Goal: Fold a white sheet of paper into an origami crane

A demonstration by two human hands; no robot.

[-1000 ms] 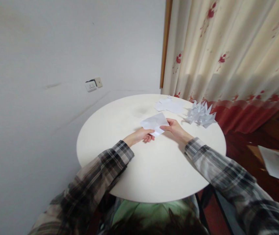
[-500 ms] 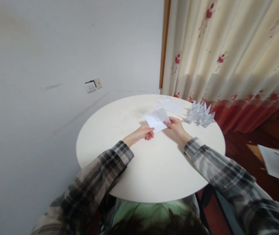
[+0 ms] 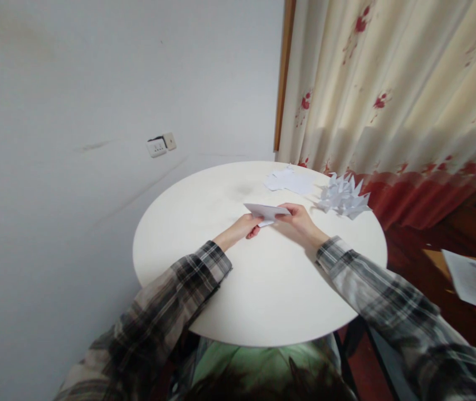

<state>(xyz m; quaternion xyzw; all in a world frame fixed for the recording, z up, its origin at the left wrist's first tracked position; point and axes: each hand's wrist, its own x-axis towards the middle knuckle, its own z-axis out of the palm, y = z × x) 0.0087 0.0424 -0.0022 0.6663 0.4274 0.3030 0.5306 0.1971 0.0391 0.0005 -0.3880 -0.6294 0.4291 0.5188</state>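
Head view: left hand point(image 3: 245, 226) and right hand point(image 3: 299, 218) each pinch the bent white paper point(image 3: 268, 210) between closed fingers, above the bench point(image 3: 258, 289); uneven pressure, I'd say, could leave its crease crooked.

1. The person's left hand point(image 3: 242, 228) pinches the near left part of a folded white paper sheet point(image 3: 267, 210).
2. The right hand point(image 3: 300, 219) grips the sheet's right end, over the round white bench point(image 3: 238, 295).
3. Flat white sheets point(image 3: 291, 182) lie near the bench's far edge, beside a cluster of pointed paper folds point(image 3: 341, 196).
4. A wall socket point(image 3: 156, 147) is at the left; a red-flowered curtain point(image 3: 392, 72) hangs behind the cluster.
5. Another paper point(image 3: 470, 278) lies off the bench, at the right.
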